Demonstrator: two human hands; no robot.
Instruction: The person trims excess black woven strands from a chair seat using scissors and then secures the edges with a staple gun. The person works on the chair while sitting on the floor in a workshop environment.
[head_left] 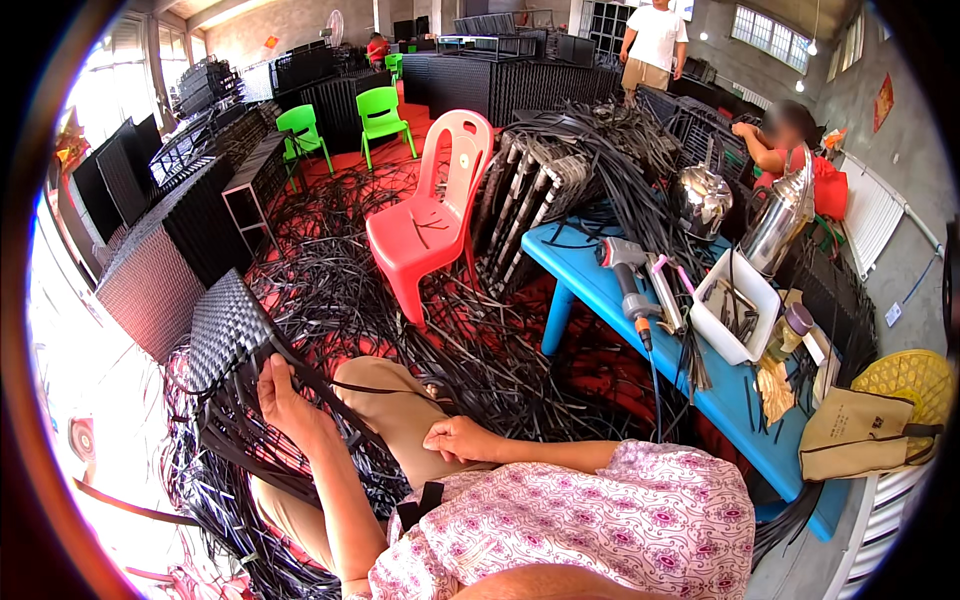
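A woven black panel of flat plastic strips stands tilted at my left, with long loose strips hanging from its lower edge. My left hand is closed at the panel's right corner, its thumb against a flat black strip. This strip slants down past my knee toward my lap. My right hand is over my thigh in beige trousers, its fingers curled together. Whatever lies inside those fingers, if anything, is hidden.
Tangled black strips cover the red floor. A red plastic chair stands ahead. On my right, a blue table bears a heat gun, a white bin and a metal kettle. A person sits behind it; another stands farther back.
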